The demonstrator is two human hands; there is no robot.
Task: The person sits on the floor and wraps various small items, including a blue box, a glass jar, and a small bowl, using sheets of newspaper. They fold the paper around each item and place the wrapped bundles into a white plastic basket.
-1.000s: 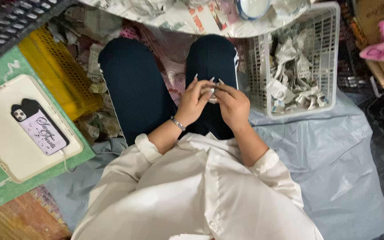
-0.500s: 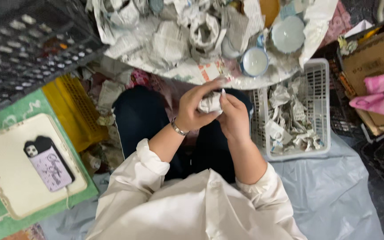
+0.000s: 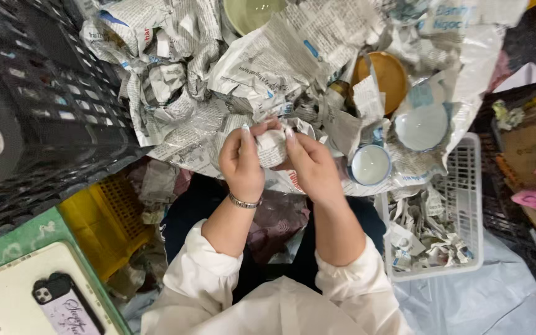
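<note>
Both hands are meeting over a heap of crumpled newspaper (image 3: 262, 68). The left hand (image 3: 241, 162) and the right hand (image 3: 313, 166) are pinching a small newspaper-wrapped bundle (image 3: 272, 146) between their fingers. A silver bracelet (image 3: 244, 201) is circling the left wrist. Just right of the hands, two pale blue bowls (image 3: 370, 164) are sitting among the paper, beside a white basket (image 3: 470, 186) holding paper scraps. A black crate (image 3: 38, 105) is standing at the left, a phone (image 3: 66, 305) lying below it.

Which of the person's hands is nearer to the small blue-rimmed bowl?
Right. The right hand sits just beside the small blue-rimmed bowl; the left hand is farther off, beyond the newspaper-wrapped bundle both hold.
</note>
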